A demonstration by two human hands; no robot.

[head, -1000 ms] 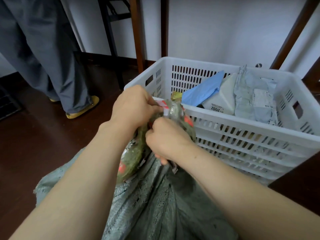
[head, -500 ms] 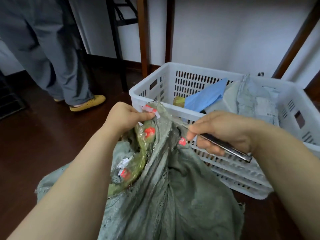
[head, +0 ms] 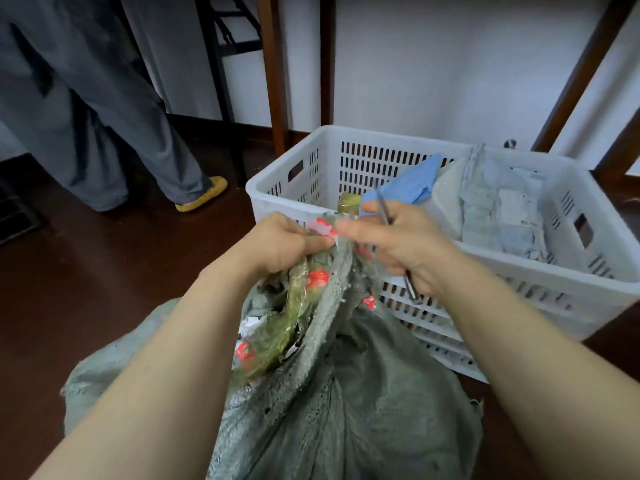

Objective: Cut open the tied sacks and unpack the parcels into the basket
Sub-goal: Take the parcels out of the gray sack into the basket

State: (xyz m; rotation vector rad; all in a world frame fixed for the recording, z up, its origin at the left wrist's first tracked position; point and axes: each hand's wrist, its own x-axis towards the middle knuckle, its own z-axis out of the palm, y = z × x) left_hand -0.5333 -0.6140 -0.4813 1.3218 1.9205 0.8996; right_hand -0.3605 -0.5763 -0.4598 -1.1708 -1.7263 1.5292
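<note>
Before the white slotted plastic basket (head: 381, 135), the neck of the grey-green woven sack (head: 363, 410) is pinched up by the left hand (head: 277, 242), likely to steady it for the slim metal cutter (head: 382, 207) gripped in the right hand (head: 405, 247).

Dark glossy wooden floor (head: 86, 289), white wall (head: 433, 64) — brown furniture legs (head: 273, 74) behind.

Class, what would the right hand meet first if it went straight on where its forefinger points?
Probably the taped sack neck held by the left hand, just beyond the right hand; depth unclear.
</note>
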